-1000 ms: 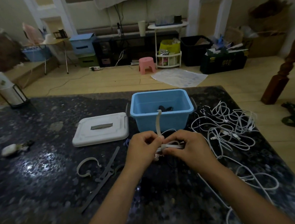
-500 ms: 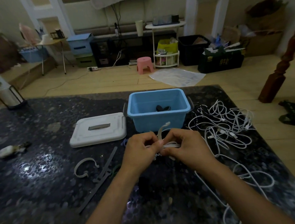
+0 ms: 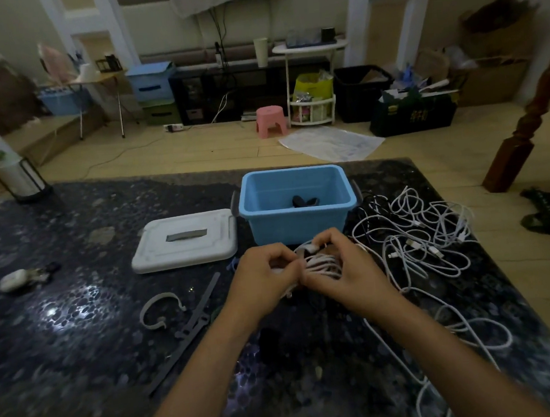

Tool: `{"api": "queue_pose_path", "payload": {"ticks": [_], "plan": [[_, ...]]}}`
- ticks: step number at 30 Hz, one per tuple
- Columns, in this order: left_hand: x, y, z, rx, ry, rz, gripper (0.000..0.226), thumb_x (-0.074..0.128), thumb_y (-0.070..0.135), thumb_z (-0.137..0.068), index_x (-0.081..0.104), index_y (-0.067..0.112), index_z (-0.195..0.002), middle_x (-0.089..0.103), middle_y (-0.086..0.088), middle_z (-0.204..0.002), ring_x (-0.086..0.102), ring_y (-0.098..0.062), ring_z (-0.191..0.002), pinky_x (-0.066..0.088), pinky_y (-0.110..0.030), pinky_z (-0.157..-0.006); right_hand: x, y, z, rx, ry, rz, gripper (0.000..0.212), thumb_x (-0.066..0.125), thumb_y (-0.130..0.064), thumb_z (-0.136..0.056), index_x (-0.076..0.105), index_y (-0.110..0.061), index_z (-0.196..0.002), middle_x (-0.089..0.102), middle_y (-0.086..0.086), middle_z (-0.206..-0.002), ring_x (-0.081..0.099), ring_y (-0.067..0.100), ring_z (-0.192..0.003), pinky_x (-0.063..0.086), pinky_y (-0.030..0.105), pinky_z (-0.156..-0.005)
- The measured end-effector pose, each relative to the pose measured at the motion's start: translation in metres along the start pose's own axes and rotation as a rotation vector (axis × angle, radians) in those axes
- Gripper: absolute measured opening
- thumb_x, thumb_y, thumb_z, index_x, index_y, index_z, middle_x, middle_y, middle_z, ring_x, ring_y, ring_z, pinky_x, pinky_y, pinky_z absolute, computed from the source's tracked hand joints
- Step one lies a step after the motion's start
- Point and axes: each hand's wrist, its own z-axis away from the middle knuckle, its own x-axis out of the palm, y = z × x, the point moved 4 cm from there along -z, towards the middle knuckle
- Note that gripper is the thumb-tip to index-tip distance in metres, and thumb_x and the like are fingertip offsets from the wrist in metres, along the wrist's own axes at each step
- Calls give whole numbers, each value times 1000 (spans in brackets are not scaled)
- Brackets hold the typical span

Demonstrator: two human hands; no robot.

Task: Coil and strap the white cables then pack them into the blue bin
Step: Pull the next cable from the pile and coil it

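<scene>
Currently, left to right on the dark speckled table (image 3: 77,325): a paper roll in a black holder (image 3: 14,168) at the far left corner; a small white object with a dark clip (image 3: 18,279), too blurred to identify. A white bin lid (image 3: 185,239) lies flat, just left of the blue bin (image 3: 296,206). Nearer me, a curled white strap (image 3: 159,306) lies beside long grey straps (image 3: 190,325), stretched out flat.

My left hand (image 3: 263,279) has its fingers curled in, pinching the left side of the coiled white cable (image 3: 322,265). A white strap (image 3: 308,248) arcs over the top of the coil. My right hand (image 3: 345,272) grips the coil's right side, thumb and forefinger bent over the strap end; I cannot tell whether the strap is fastened. Both hands hold the bundle just in front of the bin's near wall, above the table.

The bin stands upright and open; a dark object (image 3: 304,201) lies inside, identity unclear.

To the right, loose white cables (image 3: 416,239) lie in a tangle, with strands trailing toward the near right table edge.
</scene>
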Motion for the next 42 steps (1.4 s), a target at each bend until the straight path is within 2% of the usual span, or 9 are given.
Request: {"api": "queue_pose_path", "payload": {"ticks": [2, 5, 8, 13, 20, 28, 32, 38, 42], "plan": [[0, -2, 0, -71, 37, 112, 16, 73, 6, -84, 70, 14, -71, 72, 4, -63, 63, -3, -58, 50, -17, -60, 2, -5, 1, -113, 12, 124, 45, 84, -35, -73, 54, -35, -106, 63, -14, -108, 63, 1, -99, 52, 25, -85], [0, -6, 0, -148, 35, 236, 12, 74, 6, -86, 70, 8, -75, 72, -10, -66, 62, -11, -60, 50, -23, -59, 1, -13, 1, -258, 55, 247, 40, 90, -26, -69, 63, -28, -99, 55, -15, -118, 57, -2, -108, 46, 14, -89], [0, -9, -1, -172, 10, 305, 9, 74, 8, -86, 70, 5, -78, 70, -29, -80, 62, -24, -68, 49, -34, -67, 0, -17, 4, -289, 86, 269, 34, 90, -26, -67, 69, -25, -94, 64, -17, -102, 63, 1, -94, 49, 15, -81], [1, -11, 2, -127, 15, 271, 13, 74, 14, -87, 69, 10, -76, 67, -32, -79, 60, -23, -66, 47, -34, -65, -2, -14, 2, -192, 122, 194, 31, 93, -23, -62, 75, -24, -87, 71, -18, -87, 67, -1, -81, 50, 12, -72], [-2, -4, 1, -21, 26, 109, 10, 74, 10, -86, 70, 8, -77, 71, -9, -74, 62, -8, -67, 52, -28, -70, -4, -13, 1, -103, 84, 140, 27, 94, -23, -62, 77, -27, -83, 72, -20, -80, 69, -1, -75, 52, 15, -71], [-7, 4, 5, 113, -31, -121, 5, 73, 26, -85, 76, 24, -82, 73, 13, -77, 68, -4, -76, 56, -37, -77, -4, -7, 1, 18, 7, 56, 27, 91, -25, -66, 74, -28, -86, 73, -16, -82, 68, 0, -75, 53, 17, -70], [-9, 9, 8, 144, -43, -140, 3, 74, 27, -83, 76, 28, -81, 72, 14, -77, 68, -4, -75, 56, -37, -74, -4, -4, 0, 69, -23, 12, 28, 91, -24, -67, 71, -24, -86, 72, -13, -78, 65, -2, -68, 47, 11, -61], [-10, 9, 7, 122, -86, -154, 3, 75, 23, -84, 77, 25, -82, 72, 14, -77, 67, -4, -76, 55, -32, -75, 0, 2, -2, 111, -81, -104, 35, 93, -22, -65, 68, -18, -89, 73, -5, -83, 67, 6, -72, 52, 21, -66], [-8, 4, 5, -4, -61, -18, 2, 76, 16, -83, 77, 18, -82, 75, 3, -76, 71, -17, -76, 58, -39, -74, 0, 0, -1, 62, -36, -52, 44, 93, -25, -65, 63, -26, -97, 72, -9, -93, 68, 4, -82, 53, 20, -71]]}}
